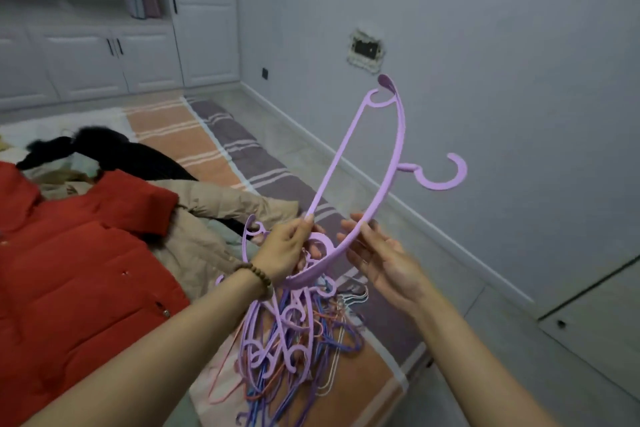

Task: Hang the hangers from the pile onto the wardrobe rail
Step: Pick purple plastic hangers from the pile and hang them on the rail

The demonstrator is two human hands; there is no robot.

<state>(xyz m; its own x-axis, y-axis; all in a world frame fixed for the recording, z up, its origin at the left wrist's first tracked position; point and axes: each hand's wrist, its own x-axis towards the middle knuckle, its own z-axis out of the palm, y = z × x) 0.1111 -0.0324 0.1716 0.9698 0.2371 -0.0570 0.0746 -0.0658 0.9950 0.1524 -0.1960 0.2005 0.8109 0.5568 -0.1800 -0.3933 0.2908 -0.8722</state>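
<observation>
A lilac plastic hanger (391, 156) is raised on end above the bed, its hook pointing right towards the wall. My left hand (287, 250), with a bead bracelet on the wrist, pinches the hanger's thin lower bar near its bottom end. My right hand (377, 253) has its fingers curled around the hanger's thick shoulder arm. Under both hands lies the pile of hangers (291, 340), a tangle of lilac plastic ones and thin blue, pink and white wire ones, on the bed's right edge. No wardrobe rail is in view.
A red padded jacket (69, 270), a beige coat (221, 211) and dark clothing (114, 152) lie on the bed to the left. The striped bedspread (194, 149) runs away ahead. White cabinets (104, 59) stand at the far wall. A strip of floor (381, 218) separates the bed from the right wall.
</observation>
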